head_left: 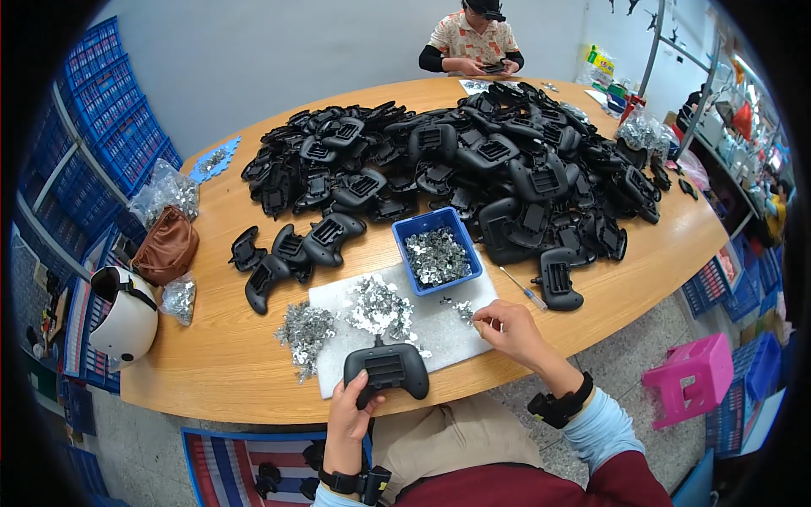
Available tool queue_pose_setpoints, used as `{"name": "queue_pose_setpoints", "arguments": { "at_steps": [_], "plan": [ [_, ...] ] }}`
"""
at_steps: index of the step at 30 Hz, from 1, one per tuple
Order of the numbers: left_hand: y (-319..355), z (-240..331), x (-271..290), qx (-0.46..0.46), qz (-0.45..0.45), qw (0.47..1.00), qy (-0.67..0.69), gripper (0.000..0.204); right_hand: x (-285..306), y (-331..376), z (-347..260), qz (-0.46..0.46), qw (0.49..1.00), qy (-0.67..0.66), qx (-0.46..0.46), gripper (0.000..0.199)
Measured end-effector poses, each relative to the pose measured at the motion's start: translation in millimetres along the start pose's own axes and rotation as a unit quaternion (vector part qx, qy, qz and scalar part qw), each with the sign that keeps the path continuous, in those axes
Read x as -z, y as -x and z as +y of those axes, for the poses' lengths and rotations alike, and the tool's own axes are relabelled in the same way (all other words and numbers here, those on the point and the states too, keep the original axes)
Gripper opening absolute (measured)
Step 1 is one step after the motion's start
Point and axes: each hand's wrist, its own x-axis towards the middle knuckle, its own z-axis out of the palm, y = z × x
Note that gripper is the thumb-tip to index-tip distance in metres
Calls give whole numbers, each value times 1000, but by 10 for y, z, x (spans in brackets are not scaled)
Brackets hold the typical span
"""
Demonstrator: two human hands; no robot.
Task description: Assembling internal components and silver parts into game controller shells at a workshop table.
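Observation:
My left hand is closed on the left grip of a black game controller, its slotted battery bay facing up. The controller is held over the front edge of a white foam sheet. Thumb and fingers of my right hand are pinched together over the sheet's right side; whatever they hold is too small to make out. Beside those fingertips lies a small cluster of metal pieces. Behind the controller spreads a heap of shiny metal clips, with a greyer heap to its left.
A blue bin of metal pieces stands at the sheet's back edge, near a thin screwdriver. A large pile of black controllers covers the table's far half. At left are a brown bag and white helmet. A co-worker sits opposite.

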Motion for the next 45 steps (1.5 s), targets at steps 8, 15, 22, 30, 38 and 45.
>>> {"name": "queue_pose_setpoints", "arguments": {
  "at_steps": [8, 15, 22, 30, 38, 45],
  "plan": [
    [95, 45, 171, -55, 49, 996, 51, 24, -432, -340, -143, 58, 929, 343, 127, 14],
    [50, 47, 118, -42, 7, 997, 57, 24, -491, -435, -7, 52, 917, 372, 137, 14],
    [58, 64, 140, -52, 40, 997, 27, 24, -385, -373, -128, -14, 942, 319, 104, 11],
    [69, 84, 184, -70, 38, 997, 11, 21, -498, -342, -192, -39, 965, 200, 164, 11],
    [60, 50, 116, -54, 16, 998, 31, 24, -652, -443, -115, -144, 936, 150, 283, 9],
    [33, -18, 59, -45, -15, 998, 31, 31, -681, -374, -213, -128, 974, 81, 165, 6]
  ]
}}
